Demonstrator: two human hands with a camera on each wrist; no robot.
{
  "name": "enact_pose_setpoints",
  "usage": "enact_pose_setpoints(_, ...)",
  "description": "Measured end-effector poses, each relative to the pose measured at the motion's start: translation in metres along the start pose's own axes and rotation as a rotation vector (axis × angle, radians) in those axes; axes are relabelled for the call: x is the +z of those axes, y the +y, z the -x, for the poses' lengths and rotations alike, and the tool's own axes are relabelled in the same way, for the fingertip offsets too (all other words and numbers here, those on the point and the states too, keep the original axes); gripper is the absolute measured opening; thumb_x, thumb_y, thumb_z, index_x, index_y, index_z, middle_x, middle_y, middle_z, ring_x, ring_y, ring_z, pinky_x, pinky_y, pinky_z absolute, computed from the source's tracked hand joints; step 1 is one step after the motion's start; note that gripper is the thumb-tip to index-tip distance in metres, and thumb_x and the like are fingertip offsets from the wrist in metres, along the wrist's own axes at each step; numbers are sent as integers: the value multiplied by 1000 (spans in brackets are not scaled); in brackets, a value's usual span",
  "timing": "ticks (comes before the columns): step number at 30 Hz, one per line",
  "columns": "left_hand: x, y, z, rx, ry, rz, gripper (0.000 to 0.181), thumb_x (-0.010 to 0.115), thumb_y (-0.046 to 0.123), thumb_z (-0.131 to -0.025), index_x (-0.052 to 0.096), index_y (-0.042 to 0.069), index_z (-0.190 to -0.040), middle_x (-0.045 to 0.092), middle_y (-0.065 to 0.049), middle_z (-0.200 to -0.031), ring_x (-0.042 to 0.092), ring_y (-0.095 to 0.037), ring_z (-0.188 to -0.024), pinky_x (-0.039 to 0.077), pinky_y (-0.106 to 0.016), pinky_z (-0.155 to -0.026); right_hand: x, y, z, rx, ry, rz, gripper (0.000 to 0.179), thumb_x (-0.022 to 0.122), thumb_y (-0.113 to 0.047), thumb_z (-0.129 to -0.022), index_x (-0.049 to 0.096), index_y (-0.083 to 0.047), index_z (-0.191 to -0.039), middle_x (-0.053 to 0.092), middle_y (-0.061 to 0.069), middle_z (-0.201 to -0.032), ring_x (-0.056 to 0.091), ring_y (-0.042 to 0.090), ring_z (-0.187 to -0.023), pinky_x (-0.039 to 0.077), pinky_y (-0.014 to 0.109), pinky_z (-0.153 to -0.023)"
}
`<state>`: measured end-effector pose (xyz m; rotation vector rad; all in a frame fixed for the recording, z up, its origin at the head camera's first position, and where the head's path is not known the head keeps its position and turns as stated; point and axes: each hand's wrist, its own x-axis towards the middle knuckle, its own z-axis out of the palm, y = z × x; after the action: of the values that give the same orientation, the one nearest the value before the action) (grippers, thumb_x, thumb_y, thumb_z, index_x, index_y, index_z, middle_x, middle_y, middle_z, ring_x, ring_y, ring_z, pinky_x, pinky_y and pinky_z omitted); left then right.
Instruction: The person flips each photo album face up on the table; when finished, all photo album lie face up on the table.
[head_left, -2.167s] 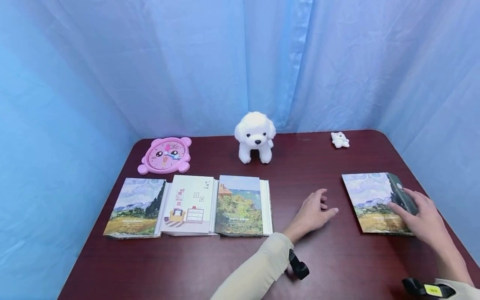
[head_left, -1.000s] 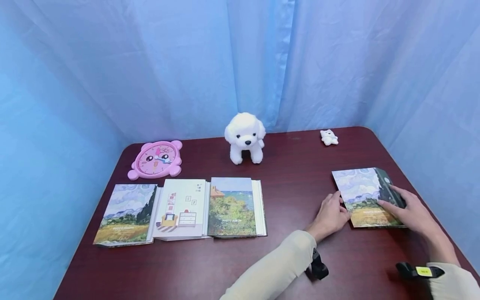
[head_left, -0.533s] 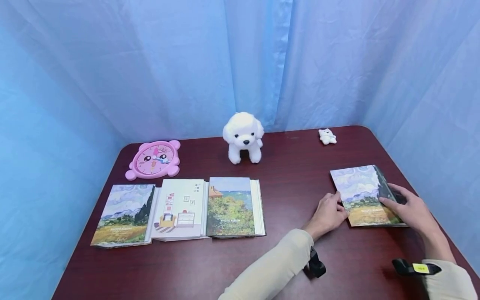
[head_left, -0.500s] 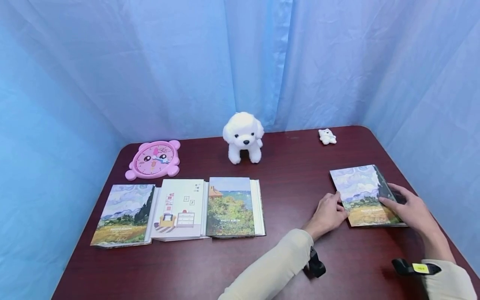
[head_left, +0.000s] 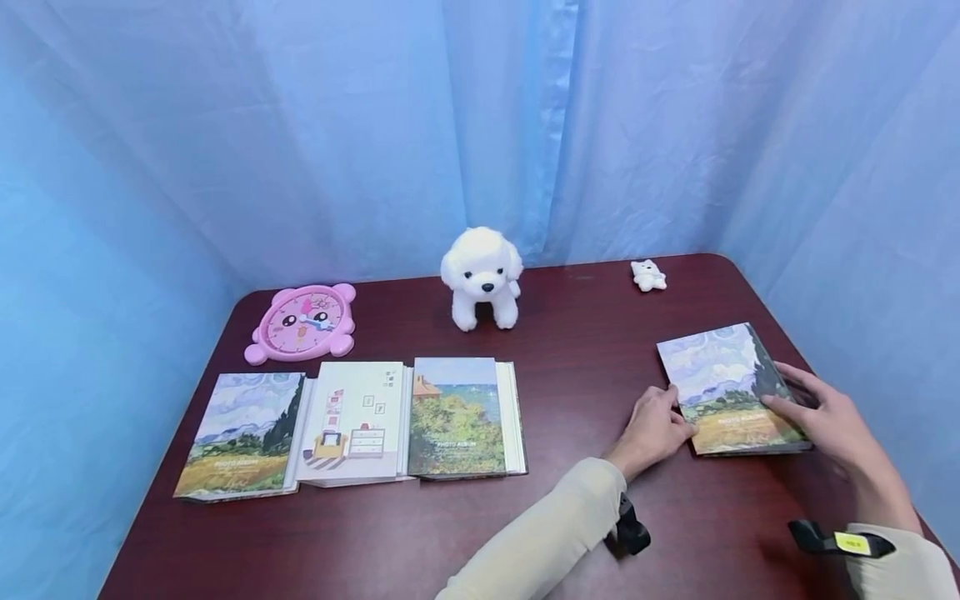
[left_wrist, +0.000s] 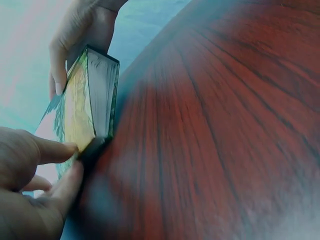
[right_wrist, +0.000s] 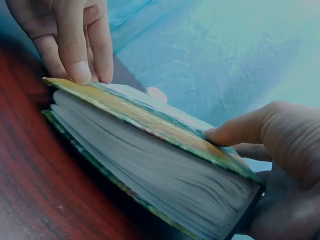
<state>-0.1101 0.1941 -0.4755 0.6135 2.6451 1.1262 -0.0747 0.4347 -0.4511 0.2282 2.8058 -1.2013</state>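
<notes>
Both hands are on a photo album (head_left: pixel 723 392) with a painted cover of clouds, hills and a yellow field, at the right of the table in the head view. My right hand (head_left: pixel 832 417) grips its dark spine side, thumb (right_wrist: pixel 235 129) on the cover and other fingers round the spine. At the opposite edge my left hand (head_left: pixel 652 429) pinches the cover's border, thumb (left_wrist: pixel 60 151) on top. The white page block (right_wrist: pixel 150 150) shows between the covers in the right wrist view. The fingers under the album are largely hidden.
Three more albums lie side by side at the left: a matching painted one (head_left: pixel 243 433), a white one with a room drawing (head_left: pixel 356 421) and a seaside one (head_left: pixel 457 417). Behind them are a pink toy clock (head_left: pixel 302 323), a plush dog (head_left: pixel 482 279) and a small white bear (head_left: pixel 648 275).
My left hand has come rightward from the bare table to the album's left edge and taken hold. The album has turned slightly, and less of its dark spine shows.
</notes>
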Motion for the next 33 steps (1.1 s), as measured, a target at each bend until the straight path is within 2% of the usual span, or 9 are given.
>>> enact_pose_setpoints(5,0,7,0,-36,18,-100,44,72,38,-84,60,15,-119,54,19,-65,48,2,-108,37,-6,-87,-5,-7,4,8,-6,0,69,56,-43,-94,22,-29,-153,20,23,-156,29,39,-136,35,11,-69)
enact_pose_setpoints(12,2,14,1,-70,45,-200,30,72,45,-82,55,20,-82,49,9,-84,48,-2,-93,40,-9,-78,-9,-14,6,-14,14,32,67,57,-44,-93,27,-32,-151,32,8,-153,27,47,-132,31,20,-74)
enact_pose_setpoints(14,1,15,2,-79,50,-201,31,72,46,-82,55,20,-81,49,7,-89,48,-3,-91,40,-10,-77,-9,-15,6,-22,23,39,66,58,-44,-93,28,-32,-151,30,11,-154,27,39,-135,32,19,-73)
enact_pose_setpoints(17,0,15,3,-87,50,-202,33,72,47,-82,54,19,-80,49,6,-91,48,-3,-89,40,-11,-75,-10,-16,6,-34,46,41,65,60,-43,-92,32,-30,-150,38,-5,-148,29,17,-136,32,15,-72)
enact_pose_setpoints(20,-1,15,4,-95,37,-193,34,72,47,-82,54,18,-80,48,5,-92,47,-4,-88,40,-12,-73,-12,-16,7,-38,65,33,64,61,-43,-91,37,-28,-148,45,-28,-124,32,-10,-120,32,9,-70)
enact_pose_setpoints(23,-2,14,3,-113,23,-166,35,72,47,-81,52,19,-78,46,6,-92,46,-4,-85,40,-12,-71,-14,-17,8,-35,55,-2,63,62,-41,-92,38,-25,-148,42,-36,-111,34,-19,-104,34,6,-68)
enact_pose_setpoints(27,-5,11,2,-122,21,-130,37,74,44,-81,48,18,-73,42,6,-88,42,-5,-81,37,-13,-67,-18,-20,8,-12,0,-31,64,59,-41,-93,32,-26,-150,48,-12,-138,36,-21,-104,37,4,-68)
enact_pose_setpoints(31,-5,8,2,-92,31,-125,40,74,41,-82,44,17,-70,39,7,-85,38,-5,-80,34,-13,-66,-19,-21,8,5,-59,-30,66,55,-41,-96,23,-30,-153,20,24,-155,30,-12,-125,37,3,-69)
enact_pose_setpoints(33,-4,6,2,-72,38,-128,40,74,40,-82,44,17,-69,40,7,-86,39,-4,-82,35,-12,-67,-19,-23,8,9,-74,-35,66,54,-41,-96,20,-32,-153,14,24,-157,28,-2,-134,37,3,-69)
